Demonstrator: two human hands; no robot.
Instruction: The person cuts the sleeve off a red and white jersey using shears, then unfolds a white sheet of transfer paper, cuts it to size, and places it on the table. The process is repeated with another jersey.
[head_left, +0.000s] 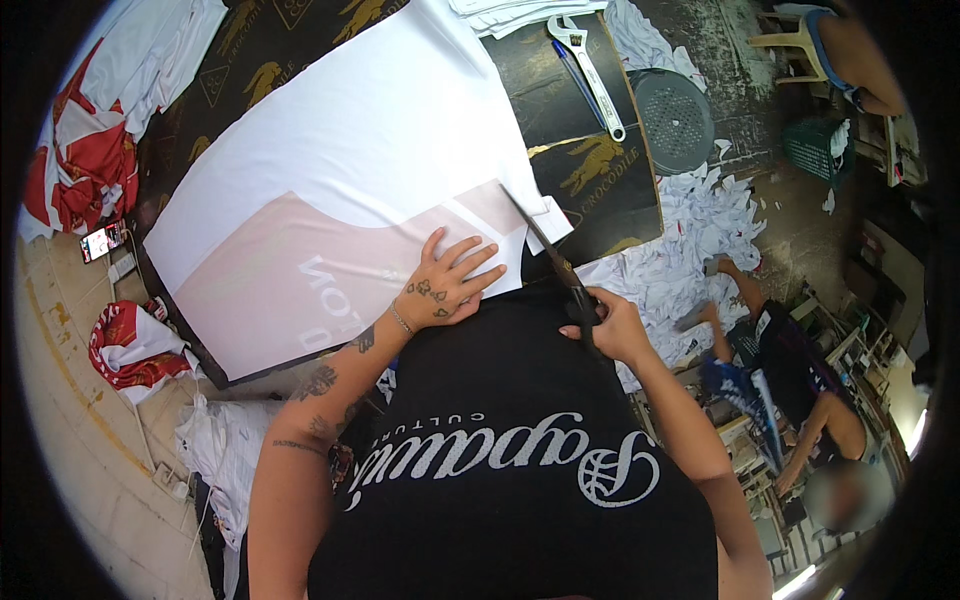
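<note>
A large white fabric panel (352, 142) lies on the dark table, with printing showing faintly through as a pinkish area in its lower half. My left hand (454, 285) rests flat on the panel's near edge, fingers spread, gripping nothing. In my right hand (621, 324) is a pair of dark metal fabric scissors (562, 264), held by the handles. Their blades point away from me and meet the right edge of the panel. Just beyond the blades a small piece of white fabric (553, 223) hangs at that edge; whether it is still attached I cannot tell.
An adjustable wrench (592, 82) and a blue pen (577, 82) lie on the table (607, 172). Stacked white fabric (517, 15) sits at the far edge. White scraps (697, 247) cover the floor at right, near a grey stool (670, 120). Another person (795, 360) sits nearby.
</note>
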